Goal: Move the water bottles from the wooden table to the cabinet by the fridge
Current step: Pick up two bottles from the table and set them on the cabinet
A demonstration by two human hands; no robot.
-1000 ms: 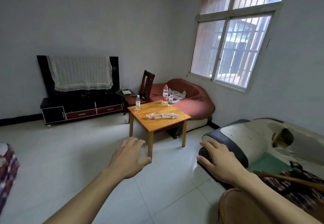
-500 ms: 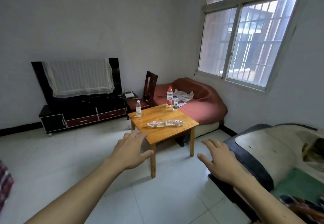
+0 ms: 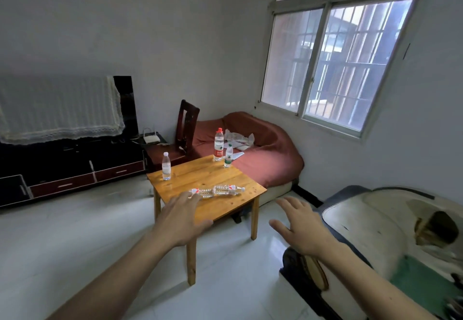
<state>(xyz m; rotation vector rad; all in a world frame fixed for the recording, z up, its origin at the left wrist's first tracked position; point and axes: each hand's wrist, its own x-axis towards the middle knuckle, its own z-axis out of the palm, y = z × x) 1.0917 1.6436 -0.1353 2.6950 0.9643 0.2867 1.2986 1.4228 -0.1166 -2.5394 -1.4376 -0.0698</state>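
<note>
Approach step: both hands, left [image 3: 181, 222] and right [image 3: 302, 224], released, grasping nothing. Five bottles [image 3: 218, 190] on surface [image 3: 225, 207]. Next: close grip on nearest.

Five water bottles were on the one wooden counter [image 3: 213, 209]: three upright, namely a clear white-capped bottle [image 3: 166, 166], a tall red-capped bottle [image 3: 218, 144] and a small green-labelled bottle [image 3: 228, 156], and two lying end to end, a left lying bottle [image 3: 202, 192] and a right lying bottle [image 3: 228, 190]. Two hands were in view, the left hand [image 3: 181, 221] and the right hand [image 3: 302, 227]. The room also held one dark wooden chair [image 3: 186, 129], one red-covered sofa [image 3: 260, 154], one TV cabinet [image 3: 70, 169] and one barred window [image 3: 335, 61].
</note>
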